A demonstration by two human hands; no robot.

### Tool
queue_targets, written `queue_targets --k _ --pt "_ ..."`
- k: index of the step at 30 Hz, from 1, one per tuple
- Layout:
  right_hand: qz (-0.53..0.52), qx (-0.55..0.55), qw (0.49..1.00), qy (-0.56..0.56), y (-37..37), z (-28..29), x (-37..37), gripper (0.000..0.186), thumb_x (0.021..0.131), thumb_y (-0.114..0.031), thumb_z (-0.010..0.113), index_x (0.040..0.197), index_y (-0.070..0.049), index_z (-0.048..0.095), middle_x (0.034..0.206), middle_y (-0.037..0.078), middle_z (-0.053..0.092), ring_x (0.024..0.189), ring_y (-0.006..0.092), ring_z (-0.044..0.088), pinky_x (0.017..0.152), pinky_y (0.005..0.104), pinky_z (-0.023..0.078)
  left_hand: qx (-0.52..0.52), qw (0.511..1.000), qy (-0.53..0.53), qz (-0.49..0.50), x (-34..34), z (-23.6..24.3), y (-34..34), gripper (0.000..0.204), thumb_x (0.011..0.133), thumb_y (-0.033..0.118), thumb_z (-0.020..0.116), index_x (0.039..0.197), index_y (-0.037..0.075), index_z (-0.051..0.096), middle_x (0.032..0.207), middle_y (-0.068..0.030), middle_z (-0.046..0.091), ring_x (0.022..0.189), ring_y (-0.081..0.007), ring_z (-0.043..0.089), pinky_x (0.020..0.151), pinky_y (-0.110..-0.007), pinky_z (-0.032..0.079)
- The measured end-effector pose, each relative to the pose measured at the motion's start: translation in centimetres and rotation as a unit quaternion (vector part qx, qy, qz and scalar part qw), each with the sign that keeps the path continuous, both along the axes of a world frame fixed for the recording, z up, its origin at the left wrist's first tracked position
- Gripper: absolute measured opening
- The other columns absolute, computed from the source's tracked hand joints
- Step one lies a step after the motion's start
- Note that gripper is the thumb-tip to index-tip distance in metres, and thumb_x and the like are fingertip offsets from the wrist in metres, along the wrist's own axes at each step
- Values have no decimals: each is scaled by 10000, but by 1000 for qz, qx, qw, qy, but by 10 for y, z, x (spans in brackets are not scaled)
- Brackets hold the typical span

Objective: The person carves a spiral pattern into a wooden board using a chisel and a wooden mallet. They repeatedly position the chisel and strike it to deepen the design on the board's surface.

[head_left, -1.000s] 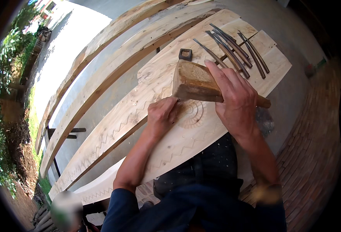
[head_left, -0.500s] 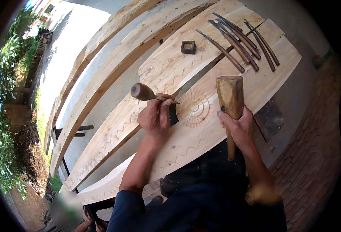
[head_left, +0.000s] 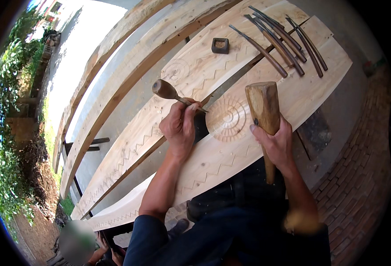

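My left hand (head_left: 178,124) is closed on a wood-carving chisel (head_left: 165,90), whose rounded wooden handle points up and left. The blade's tip reaches the left edge of a round, ringed carving (head_left: 228,117) with radiating notches. That carving lies on a long pale wooden board (head_left: 213,157) with zigzag lines cut along its edge. In my right hand (head_left: 275,144) is a thick wooden mallet (head_left: 263,103), gripped low on its head and upright to the right of the carving. The mallet's narrower end hangs below my fingers, apart from the chisel.
Several chisels (head_left: 277,42) lie at the board's far end, beside a small dark square box (head_left: 220,45). A second carved board (head_left: 129,153) and curved beams (head_left: 115,82) extend left. Another person's hands (head_left: 102,248) show at lower left. Brick paving (head_left: 346,181) lies right.
The view has shifted slightly, so the boards and tools sit a little differently in it. Both hands keep their holds; the mallet and chisel stay in nearly the same pose.
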State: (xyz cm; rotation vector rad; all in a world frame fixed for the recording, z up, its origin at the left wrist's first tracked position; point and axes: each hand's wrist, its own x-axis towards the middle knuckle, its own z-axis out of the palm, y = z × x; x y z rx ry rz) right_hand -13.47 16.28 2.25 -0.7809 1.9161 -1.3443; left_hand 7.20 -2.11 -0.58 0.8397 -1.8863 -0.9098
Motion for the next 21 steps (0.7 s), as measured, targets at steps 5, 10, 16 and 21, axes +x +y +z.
queue_targets --k 5,10,16,21 --pt "1 3 1000 -2 0 2 0 425 891 -234 880 1170 31 700 990 159 771 907 269 742 867 420 584 12 1000 12 -13 -1 -3 -1 70 1107 -20 640 1084 -67 686 1009 -125 800 945 -147 769 858 -303 657" --pt "1 1 1000 -9 0 1 0 429 895 -234 879 1177 33 695 998 157 773 912 262 741 869 419 584 26 999 15 -27 -2 -3 0 80 1109 -5 652 1081 -71 689 997 -118 792 930 -130 750 856 -294 652" --pt "4 2 1000 -7 0 0 0 428 902 -233 877 1182 35 696 999 152 774 911 254 739 870 414 585 17 999 9 -31 -2 -4 0 87 1110 7 665 1074 -68 693 995 -111 790 920 -115 733 829 -283 648" --pt "4 0 1000 -10 0 3 1 423 901 -224 876 1182 36 697 1002 148 774 914 245 738 872 408 585 2 1000 -11 -27 -1 -4 0 82 1109 9 669 1081 -63 697 991 -107 792 899 -107 727 821 -280 647"
